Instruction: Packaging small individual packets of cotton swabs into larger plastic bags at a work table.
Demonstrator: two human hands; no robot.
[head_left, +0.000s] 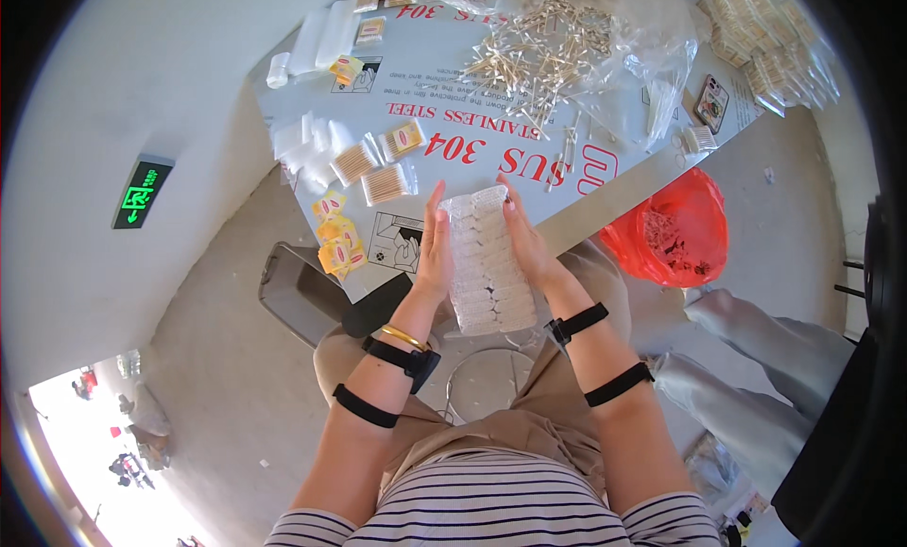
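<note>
Between my two palms I hold a long, white bundle of cotton swab packs (489, 264) in clear plastic, above my lap at the table's near edge. My left hand (436, 249) presses its left side, fingers pointing up along it. The right side is gripped by my right hand (529, 240), whose fingertips reach the top corner. Just beyond my left hand lie small clear packs of swabs (385, 181), one with a yellow label card (403, 139). Loose yellow cards (338, 237) sit near the table's left corner, close to white plastic bags (307, 145).
A heap of loose swabs (539, 51) and clear bags covers the far table (444, 103). Stacked swab packs (756, 37) and a phone (711, 104) are at right. Below hangs a red bag (675, 230). A grey bin (300, 297) stands left; another person's legs (756, 367) are right.
</note>
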